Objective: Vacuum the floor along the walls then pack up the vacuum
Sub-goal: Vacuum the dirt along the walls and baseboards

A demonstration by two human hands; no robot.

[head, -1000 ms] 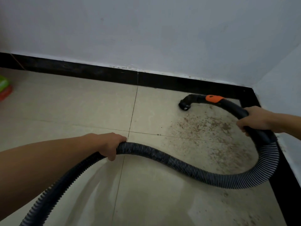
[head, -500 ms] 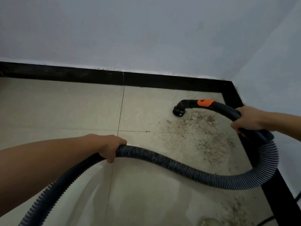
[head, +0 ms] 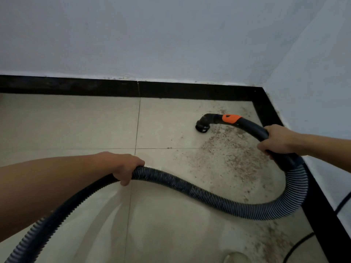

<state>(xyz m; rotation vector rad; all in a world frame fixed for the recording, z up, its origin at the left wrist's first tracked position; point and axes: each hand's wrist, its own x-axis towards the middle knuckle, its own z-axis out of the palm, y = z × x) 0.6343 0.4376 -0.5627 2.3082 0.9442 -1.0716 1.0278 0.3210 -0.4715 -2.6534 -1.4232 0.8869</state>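
A black ribbed vacuum hose (head: 201, 194) snakes across the beige tiled floor from the lower left to the right. My left hand (head: 123, 167) grips the hose near its middle. My right hand (head: 275, 138) grips the rigid black handle tube (head: 252, 127), which carries an orange collar (head: 230, 118). The round black nozzle (head: 202, 127) points down at the floor beside a patch of brown dirt (head: 231, 154) in the room corner. The vacuum body is out of view.
White walls meet at the corner on the right, edged by a black baseboard (head: 171, 91). A thin black cable (head: 298, 245) lies on the floor at the lower right. A pale round object (head: 235, 257) sits at the bottom edge.
The view has shifted right toward the corner. The nozzle has slid a little to the left over the dirty patch. Both hands keep the same hold.
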